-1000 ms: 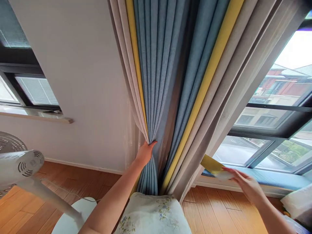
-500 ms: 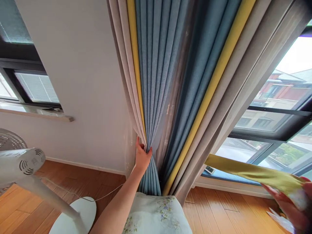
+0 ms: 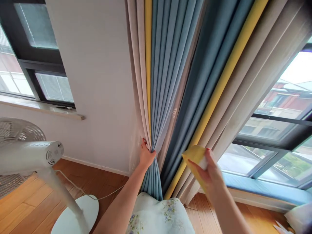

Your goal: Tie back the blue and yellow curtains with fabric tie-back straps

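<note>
My left hand (image 3: 147, 157) is closed around the gathered curtain (image 3: 168, 74), pinching its blue, yellow and beige pleats into a narrow waist. Below the fist the blue cloth (image 3: 152, 183) fans out again. In my right hand (image 3: 215, 170) is a yellow curtain tieback (image 3: 195, 154), held between thumb and fingers with its end folded over. That hand is in front of a second curtain (image 3: 207, 87) of blue, yellow and beige, to the right of the gathered one. Part of the band is hidden behind my right hand.
A white fan (image 3: 50, 152) stands at the left on a round base (image 3: 75, 216), its cord on the wooden floor (image 3: 109, 182). A floral-covered seat (image 3: 162, 216) is directly below the curtains. A blue window seat (image 3: 265, 187) runs under the right window.
My right hand has come in from the far right to the second curtain, bringing the tieback, which was stretched out before and is now bunched. My left hand keeps its grip.
</note>
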`<state>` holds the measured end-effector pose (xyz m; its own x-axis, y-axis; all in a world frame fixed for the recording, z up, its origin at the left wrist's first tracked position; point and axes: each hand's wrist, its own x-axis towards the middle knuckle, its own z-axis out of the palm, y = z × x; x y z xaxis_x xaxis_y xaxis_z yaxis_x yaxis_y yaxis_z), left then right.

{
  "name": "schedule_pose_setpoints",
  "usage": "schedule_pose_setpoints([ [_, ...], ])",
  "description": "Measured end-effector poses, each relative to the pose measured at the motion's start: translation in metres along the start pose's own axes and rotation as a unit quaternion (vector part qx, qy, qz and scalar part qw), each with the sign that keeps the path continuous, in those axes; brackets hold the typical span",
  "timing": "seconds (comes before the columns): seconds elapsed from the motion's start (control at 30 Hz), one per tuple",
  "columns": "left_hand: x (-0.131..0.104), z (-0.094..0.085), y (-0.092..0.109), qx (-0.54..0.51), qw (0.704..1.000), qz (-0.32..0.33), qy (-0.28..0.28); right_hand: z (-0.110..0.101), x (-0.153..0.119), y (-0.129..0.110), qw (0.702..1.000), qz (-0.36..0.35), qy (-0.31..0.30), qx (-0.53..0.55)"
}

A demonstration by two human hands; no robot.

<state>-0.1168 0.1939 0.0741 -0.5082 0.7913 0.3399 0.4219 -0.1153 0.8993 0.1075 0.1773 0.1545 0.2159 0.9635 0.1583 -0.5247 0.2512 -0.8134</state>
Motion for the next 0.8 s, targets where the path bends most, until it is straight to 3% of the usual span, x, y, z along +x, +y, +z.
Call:
schedule_pose_setpoints([
  [0.13, -0.003, -0.009, 0.001, 0.055, 0.996, 0.058, -0.032, 0.035, -0.013, 0.058, 0.996, 0.059, -0.046, 0.058],
  [0.27, -0.007, -0.024, 0.004, 0.067, 0.984, 0.152, -0.063, 0.05, -0.014, 0.093, 0.982, 0.089, -0.166, 0.017],
  [0.43, -0.007, -0.028, 0.005, 0.064, 0.969, 0.211, -0.112, 0.052, 0.006, 0.1, 0.946, 0.115, -0.293, -0.081],
  [0.6, -0.002, -0.019, 0.001, -0.001, 0.959, 0.251, -0.131, 0.061, 0.025, 0.105, 0.929, 0.128, -0.335, -0.089],
  [0.7, 0.004, -0.017, -0.003, -0.101, 0.939, 0.28, -0.174, 0.063, 0.037, 0.111, 0.912, 0.157, -0.355, -0.135],
  [0.8, 0.021, -0.013, -0.009, -0.235, 0.929, 0.193, -0.211, 0.064, 0.053, 0.112, 0.9, 0.172, -0.358, -0.181],
])
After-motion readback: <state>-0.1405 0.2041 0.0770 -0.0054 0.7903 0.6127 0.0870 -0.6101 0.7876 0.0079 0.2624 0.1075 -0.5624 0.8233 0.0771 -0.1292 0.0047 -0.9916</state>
